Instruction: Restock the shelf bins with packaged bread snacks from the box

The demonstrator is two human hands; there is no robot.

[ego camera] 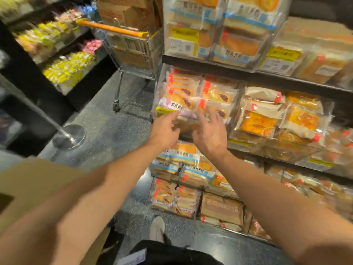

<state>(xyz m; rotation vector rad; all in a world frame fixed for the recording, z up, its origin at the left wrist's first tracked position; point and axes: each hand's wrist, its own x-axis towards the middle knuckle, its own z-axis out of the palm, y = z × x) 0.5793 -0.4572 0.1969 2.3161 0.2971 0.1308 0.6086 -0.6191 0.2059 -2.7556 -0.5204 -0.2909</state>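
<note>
Bread snack packets (188, 96), clear wrappers with orange and purple print, sit stacked in the clear bin (158, 96) at the left end of the middle shelf (286, 81), and both hands are stretched out to that bin's front. Left hand (165, 131) is extended with its fingers loosely spread and slightly bent, the fingertips (176, 113) at the lower front edge of the stack, by the purple-labelled bottom packet; motion blur makes it unclear whether they touch it. Right hand (210, 134) is beside it, palm turned toward the shelf, fingers spread apart and straight, their tips (205, 111) in front of the lower right packets of the same bin. Neither hand is curled round anything. More packets fill the neighbouring bin (282, 119) to the right and the bins above and below. Brown cardboard of the box (34, 184) shows at the lower left, under the left forearm. A shopping cart (133, 52) with an orange handle, loaded with cartons, stands just left of the shelf, and a chrome stanchion base (69, 135) rests on the speckled floor (114, 131).
</note>
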